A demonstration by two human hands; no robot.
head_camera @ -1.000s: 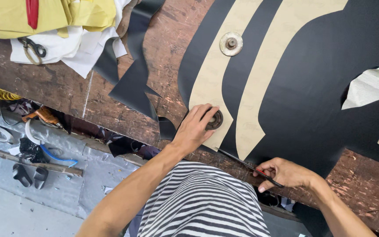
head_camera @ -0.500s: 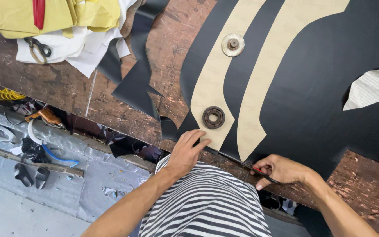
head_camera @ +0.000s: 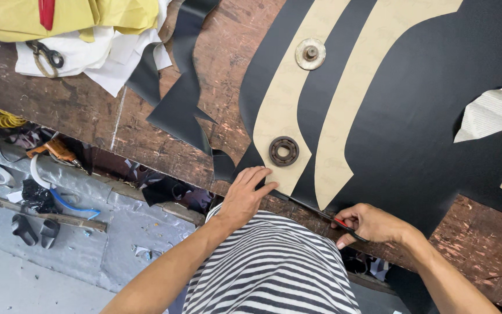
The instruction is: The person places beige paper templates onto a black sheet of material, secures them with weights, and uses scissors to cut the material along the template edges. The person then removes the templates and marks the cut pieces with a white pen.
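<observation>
Right hand [head_camera: 373, 224] grips scissors [head_camera: 321, 214] cutting black sheet [head_camera: 425, 134] along the tan pattern's [head_camera: 280, 116] tip; left hand [head_camera: 248, 195] flat, open beside it; most outline seems uncut

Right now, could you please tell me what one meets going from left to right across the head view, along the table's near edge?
Black offcut → left hand → rusty bearing ring → tan pattern strip → right hand gripping scissors → crumpled white paper.

Single head cam, looks steeply down, close over worktable [head_camera: 216, 87] edge, floor at left
</observation>
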